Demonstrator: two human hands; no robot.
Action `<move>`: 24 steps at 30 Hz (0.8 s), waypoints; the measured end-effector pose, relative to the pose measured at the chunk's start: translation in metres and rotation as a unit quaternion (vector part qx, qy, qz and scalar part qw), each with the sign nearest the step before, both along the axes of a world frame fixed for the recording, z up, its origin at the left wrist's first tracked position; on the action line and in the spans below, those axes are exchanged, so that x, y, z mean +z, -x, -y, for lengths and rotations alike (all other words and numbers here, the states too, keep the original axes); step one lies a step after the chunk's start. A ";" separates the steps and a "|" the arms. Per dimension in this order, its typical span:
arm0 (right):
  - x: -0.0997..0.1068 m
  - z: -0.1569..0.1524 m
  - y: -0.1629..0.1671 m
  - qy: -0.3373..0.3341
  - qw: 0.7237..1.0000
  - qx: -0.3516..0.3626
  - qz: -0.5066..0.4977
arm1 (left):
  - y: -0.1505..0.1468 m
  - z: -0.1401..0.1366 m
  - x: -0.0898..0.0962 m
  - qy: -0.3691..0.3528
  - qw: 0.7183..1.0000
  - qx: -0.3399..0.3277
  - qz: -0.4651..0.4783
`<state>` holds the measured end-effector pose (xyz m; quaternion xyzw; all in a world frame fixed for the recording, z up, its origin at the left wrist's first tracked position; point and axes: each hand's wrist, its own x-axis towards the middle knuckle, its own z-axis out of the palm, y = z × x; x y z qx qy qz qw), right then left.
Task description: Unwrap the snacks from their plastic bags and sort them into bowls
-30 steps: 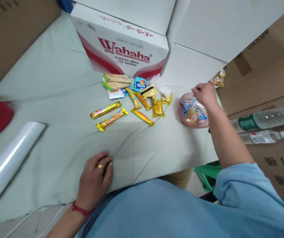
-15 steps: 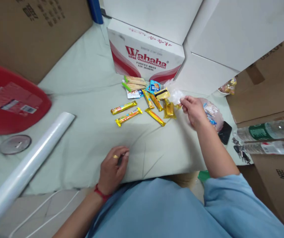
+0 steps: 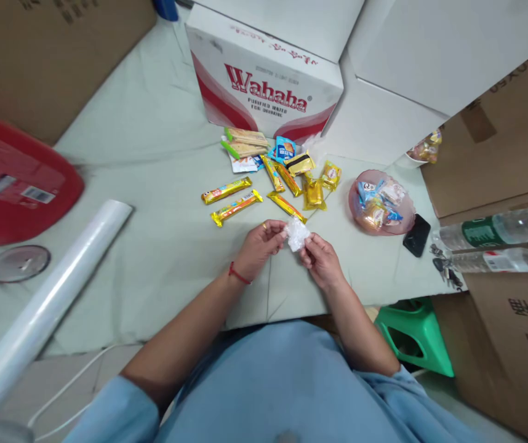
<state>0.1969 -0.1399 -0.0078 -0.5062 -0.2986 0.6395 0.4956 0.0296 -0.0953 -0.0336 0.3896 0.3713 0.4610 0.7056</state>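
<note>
Both hands meet over the front of the table, pinching a small crumpled clear plastic wrapper [image 3: 296, 234] between them. My left hand [image 3: 261, 246] grips its left edge with thumb and fingertips. On the opposite side, my right hand [image 3: 322, 258] has its fingers closed on the wrapper's lower right corner. Whether anything is inside the plastic, I cannot tell. Just beyond lie several yellow snack sticks [image 3: 231, 206], yellow-wrapped cakes [image 3: 314, 194], a blue snack packet [image 3: 285, 149] and green-ended wafer packs [image 3: 245, 141].
A pink glass bowl [image 3: 407, 224] with wrapped snacks stands at right, beside a black phone [image 3: 416, 235], keys [image 3: 446, 269] and plastic bottles [image 3: 508, 231]. A Wahaha box [image 3: 264, 80] backs the snacks. At left are a plastic film roll [image 3: 61, 295] and a red container [image 3: 19, 178].
My right hand has come back from the snack pile toward me with clear plastic. My left hand has risen from the table edge and taken hold of it too.
</note>
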 end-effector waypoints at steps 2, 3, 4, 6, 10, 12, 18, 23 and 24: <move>0.002 0.000 -0.003 0.004 1.000 0.001 0.018 | 0.003 0.003 0.001 -0.022 1.000 0.013 -0.017; 0.002 -0.001 -0.005 0.006 1.000 0.005 0.024 | 0.004 0.005 0.001 -0.040 0.999 0.014 -0.030; 0.002 -0.002 -0.006 0.009 1.000 0.010 0.026 | 0.005 0.005 0.001 -0.060 0.997 0.011 -0.044; -0.001 -0.004 -0.008 0.016 0.999 0.024 0.023 | 0.006 0.006 0.000 -0.090 0.993 -0.004 -0.070; -0.008 -0.006 -0.008 -0.012 0.997 -0.009 0.082 | 0.008 0.003 -0.009 -0.072 0.990 0.004 -0.124; -0.008 -0.004 -0.008 -0.084 0.976 -0.044 0.195 | 0.009 0.002 -0.012 -0.072 0.986 0.023 -0.152; -0.002 -0.001 -0.013 -0.332 0.786 0.046 0.520 | 0.005 0.006 -0.012 -0.151 0.963 0.060 -0.217; -0.010 -0.006 -0.026 -0.291 0.801 0.031 0.522 | 0.005 0.005 -0.016 -0.165 0.960 0.065 -0.217; -0.010 -0.005 -0.028 -0.278 0.813 0.020 0.512 | 0.006 0.005 -0.016 -0.168 0.960 0.067 -0.215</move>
